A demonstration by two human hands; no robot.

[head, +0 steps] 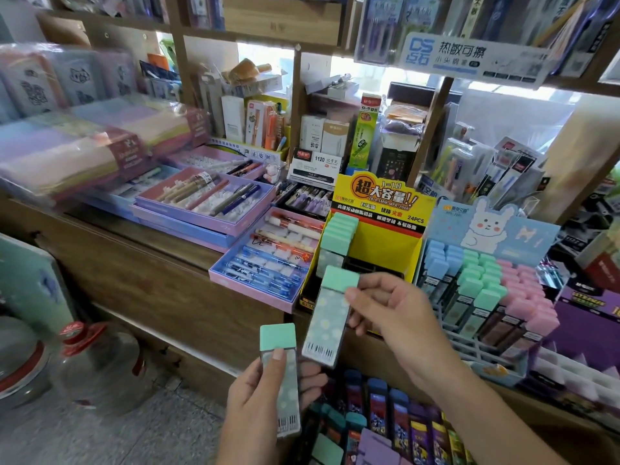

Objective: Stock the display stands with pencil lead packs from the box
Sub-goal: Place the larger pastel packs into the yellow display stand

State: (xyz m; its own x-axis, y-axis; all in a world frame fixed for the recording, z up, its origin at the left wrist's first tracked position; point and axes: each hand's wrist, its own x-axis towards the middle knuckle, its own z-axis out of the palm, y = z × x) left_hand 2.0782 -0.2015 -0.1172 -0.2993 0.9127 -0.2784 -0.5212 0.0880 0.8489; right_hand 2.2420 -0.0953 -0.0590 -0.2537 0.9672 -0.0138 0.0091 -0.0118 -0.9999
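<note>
My left hand [258, 407] grips a mint-capped pencil lead pack [280, 367], upright, low in the middle of the view. A second mint-capped pack [328, 317] is in my right hand [399, 317], held just in front of the yellow display stand [385, 236]. That stand has a row of mint packs [339, 234] on its left side. To its right a light blue rabbit stand [486, 229] holds blue, mint and pink packs. Below my hands the box [385, 427] shows several packs with dark, purple and mint caps.
Purple trays of pens [214, 203] lie on the wooden counter [161, 273] left of the yellow stand. Stacked pastel pads [84, 146] fill the far left. Shelves of stationery rise behind. A plastic jug with a red cap [87, 357] stands on the floor at left.
</note>
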